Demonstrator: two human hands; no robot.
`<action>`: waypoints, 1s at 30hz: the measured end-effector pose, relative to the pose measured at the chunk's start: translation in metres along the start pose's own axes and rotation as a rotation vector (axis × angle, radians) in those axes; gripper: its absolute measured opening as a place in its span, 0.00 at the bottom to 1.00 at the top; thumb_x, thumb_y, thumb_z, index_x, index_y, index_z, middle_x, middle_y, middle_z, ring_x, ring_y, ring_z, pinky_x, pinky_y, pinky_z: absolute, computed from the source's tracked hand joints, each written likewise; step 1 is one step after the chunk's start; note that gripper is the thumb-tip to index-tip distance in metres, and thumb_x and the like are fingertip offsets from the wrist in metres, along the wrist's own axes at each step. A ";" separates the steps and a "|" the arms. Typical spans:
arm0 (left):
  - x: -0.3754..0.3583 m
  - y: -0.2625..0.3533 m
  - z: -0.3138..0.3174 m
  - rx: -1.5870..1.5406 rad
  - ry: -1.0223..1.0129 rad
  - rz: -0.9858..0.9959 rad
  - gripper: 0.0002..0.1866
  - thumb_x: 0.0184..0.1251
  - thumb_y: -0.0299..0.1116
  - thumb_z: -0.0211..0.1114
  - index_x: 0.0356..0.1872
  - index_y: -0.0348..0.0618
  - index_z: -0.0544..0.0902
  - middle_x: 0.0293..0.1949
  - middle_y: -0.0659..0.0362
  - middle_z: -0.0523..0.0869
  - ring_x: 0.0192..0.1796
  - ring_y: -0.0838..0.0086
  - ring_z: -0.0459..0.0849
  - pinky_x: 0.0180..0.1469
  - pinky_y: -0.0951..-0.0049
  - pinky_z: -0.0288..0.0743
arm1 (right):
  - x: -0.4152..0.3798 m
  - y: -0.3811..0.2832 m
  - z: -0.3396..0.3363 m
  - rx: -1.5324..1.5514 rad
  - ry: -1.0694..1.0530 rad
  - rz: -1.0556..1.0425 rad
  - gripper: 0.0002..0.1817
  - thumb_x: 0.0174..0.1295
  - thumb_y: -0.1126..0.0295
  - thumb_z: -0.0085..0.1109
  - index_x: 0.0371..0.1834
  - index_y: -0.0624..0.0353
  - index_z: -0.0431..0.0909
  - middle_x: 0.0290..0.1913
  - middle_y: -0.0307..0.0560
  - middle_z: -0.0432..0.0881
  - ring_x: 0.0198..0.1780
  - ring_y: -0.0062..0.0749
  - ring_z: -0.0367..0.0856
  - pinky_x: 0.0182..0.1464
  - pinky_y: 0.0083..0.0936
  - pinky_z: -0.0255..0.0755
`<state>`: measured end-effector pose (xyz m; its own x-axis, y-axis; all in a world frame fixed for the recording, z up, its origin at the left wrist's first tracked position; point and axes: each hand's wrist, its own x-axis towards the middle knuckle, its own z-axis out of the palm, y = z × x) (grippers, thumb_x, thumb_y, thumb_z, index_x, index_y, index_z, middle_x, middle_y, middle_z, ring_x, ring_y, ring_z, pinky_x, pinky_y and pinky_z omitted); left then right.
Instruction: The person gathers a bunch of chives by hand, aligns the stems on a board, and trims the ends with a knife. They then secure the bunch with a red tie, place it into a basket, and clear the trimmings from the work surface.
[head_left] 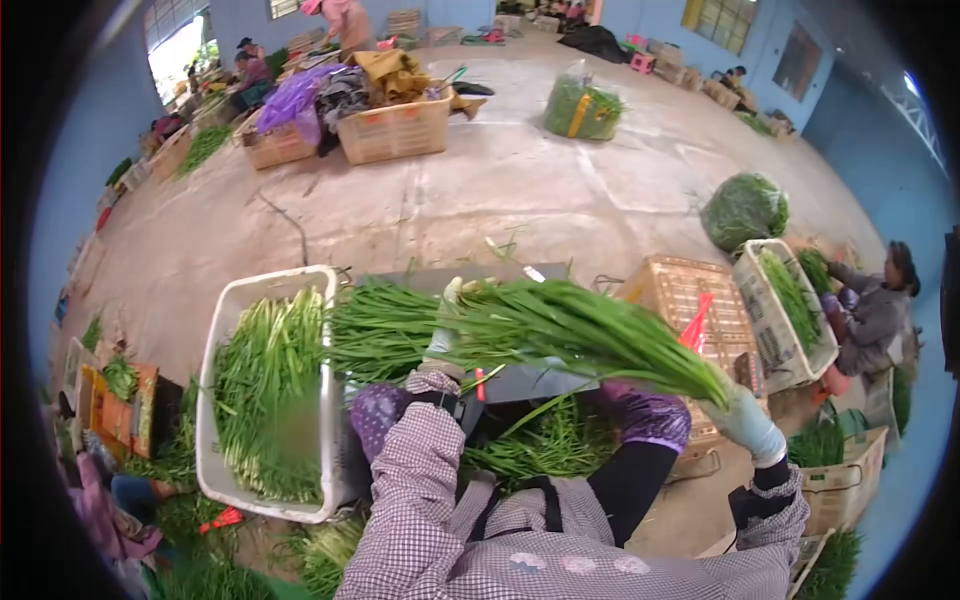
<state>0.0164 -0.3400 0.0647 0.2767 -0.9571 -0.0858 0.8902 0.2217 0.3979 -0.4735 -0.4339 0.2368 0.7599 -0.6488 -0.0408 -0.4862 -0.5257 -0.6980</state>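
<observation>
A long bunch of green leafy stalks (570, 328) stretches between my two gloved hands above a dark board (510, 383). My left hand (443, 330) is closed round its left end, and the leaves partly hide the fingers. My right hand (745, 420) grips the right end, out beyond my knee. Another pile of green stalks (385, 325) lies on the board beside my left hand. At the left, a white crate (207, 400) holds many stalks with pale ends. Loose greens (550, 440) lie below the board between my knees.
An upturned tan crate (690, 275) with a red strip stands at the right. Beyond it are a white crate (798, 372) of greens and a seated person (880, 320). Filled bags and laden crates (395, 133) stand farther back. Another person (105, 510) is at the lower left.
</observation>
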 end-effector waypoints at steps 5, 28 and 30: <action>0.050 -0.016 -0.091 0.504 0.378 0.543 0.22 0.82 0.41 0.65 0.68 0.40 0.78 0.62 0.59 0.81 0.63 0.72 0.78 0.70 0.69 0.68 | 0.010 0.065 -0.036 -0.584 0.217 -0.020 0.38 0.69 0.70 0.65 0.83 0.60 0.62 0.54 0.71 0.86 0.54 0.54 0.90 0.56 0.39 0.82; -0.100 -0.208 -0.072 0.051 0.063 -0.461 0.21 0.78 0.34 0.68 0.66 0.38 0.81 0.47 0.59 0.91 0.46 0.72 0.91 0.51 0.66 0.89 | 0.054 -0.005 0.220 0.189 0.178 0.370 0.34 0.58 0.40 0.78 0.44 0.64 0.82 0.42 0.54 0.89 0.41 0.40 0.91 0.46 0.33 0.85; -0.103 -0.213 -0.060 0.134 0.103 -0.421 0.19 0.77 0.34 0.68 0.64 0.38 0.82 0.46 0.59 0.91 0.44 0.72 0.91 0.48 0.68 0.89 | 0.075 0.053 0.263 0.313 0.103 0.344 0.52 0.57 0.40 0.79 0.72 0.70 0.69 0.53 0.62 0.87 0.54 0.42 0.89 0.57 0.32 0.81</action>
<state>-0.1797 -0.2777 -0.0658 -0.0585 -0.9337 -0.3532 0.8802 -0.2151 0.4230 -0.3291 -0.3656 0.0092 0.5230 -0.8158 -0.2469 -0.5364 -0.0899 -0.8392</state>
